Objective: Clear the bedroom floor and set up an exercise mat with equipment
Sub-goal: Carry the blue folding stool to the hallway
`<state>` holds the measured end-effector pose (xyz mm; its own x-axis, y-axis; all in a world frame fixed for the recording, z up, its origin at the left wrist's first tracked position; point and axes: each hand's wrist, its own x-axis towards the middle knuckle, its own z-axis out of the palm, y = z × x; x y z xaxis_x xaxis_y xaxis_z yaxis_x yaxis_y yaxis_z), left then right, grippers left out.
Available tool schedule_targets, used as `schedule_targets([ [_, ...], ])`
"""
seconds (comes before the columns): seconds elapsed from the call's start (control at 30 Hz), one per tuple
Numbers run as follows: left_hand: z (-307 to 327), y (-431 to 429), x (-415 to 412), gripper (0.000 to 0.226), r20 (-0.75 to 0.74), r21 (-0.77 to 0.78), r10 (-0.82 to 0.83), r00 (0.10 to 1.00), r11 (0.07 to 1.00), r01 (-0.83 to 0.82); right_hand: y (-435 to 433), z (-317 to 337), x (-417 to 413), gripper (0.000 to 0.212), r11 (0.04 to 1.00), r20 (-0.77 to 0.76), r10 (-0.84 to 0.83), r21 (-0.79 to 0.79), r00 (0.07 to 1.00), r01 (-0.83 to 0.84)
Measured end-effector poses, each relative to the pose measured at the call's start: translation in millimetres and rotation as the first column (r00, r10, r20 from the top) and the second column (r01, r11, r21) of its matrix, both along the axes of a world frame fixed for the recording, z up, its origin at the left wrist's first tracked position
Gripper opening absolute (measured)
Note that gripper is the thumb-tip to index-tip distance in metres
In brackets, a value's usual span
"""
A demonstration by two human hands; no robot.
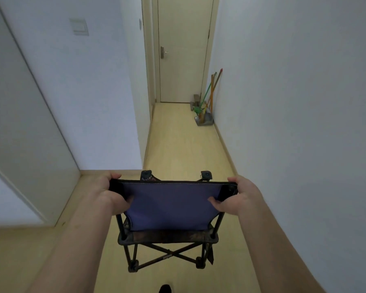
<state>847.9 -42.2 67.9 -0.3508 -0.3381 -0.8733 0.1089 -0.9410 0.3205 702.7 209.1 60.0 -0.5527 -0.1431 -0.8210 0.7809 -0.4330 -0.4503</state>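
Note:
A small folding camp chair with a purple-blue fabric back and a dark metal frame hangs in front of me above the wooden floor. My left hand grips the top left corner of its backrest. My right hand grips the top right corner. The chair's crossed legs and feet show below, lifted off the floor. No mat or exercise equipment is in view.
A narrow hallway with a light wooden floor runs ahead to a closed door. Brooms and a dustpan lean against the right wall near it. White walls stand close on both sides, and a door frame is at left.

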Motion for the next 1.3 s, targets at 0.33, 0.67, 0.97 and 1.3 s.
schedule_targets([
  [0.33, 0, -104, -205, 0.031, 0.015, 0.003, -0.060, 0.998, 0.998, 0.060, -95, -3, -187, 0.016, 0.998, 0.050, -0.062, 0.012, 0.997, 0.062],
  [0.67, -21, -164, -431, 0.021, 0.072, -0.039, -0.061, 0.996, 0.997, 0.064, -160, -35, -417, 0.034, 0.996, 0.096, -0.082, -0.017, 0.992, 0.084],
  [0.97, -17, -232, -601, 0.032, 0.081, 0.016, 0.040, 0.996, 0.999, -0.041, -238, -21, -612, 0.034, 0.999, 0.119, 0.028, 0.031, 0.992, -0.032],
  [1.3, -32, -348, -769, 0.025, 0.074, 0.012, 0.062, 0.995, 0.998, -0.063, -362, -27, -795, 0.024, 0.994, 0.080, 0.083, 0.059, 0.993, -0.088],
])
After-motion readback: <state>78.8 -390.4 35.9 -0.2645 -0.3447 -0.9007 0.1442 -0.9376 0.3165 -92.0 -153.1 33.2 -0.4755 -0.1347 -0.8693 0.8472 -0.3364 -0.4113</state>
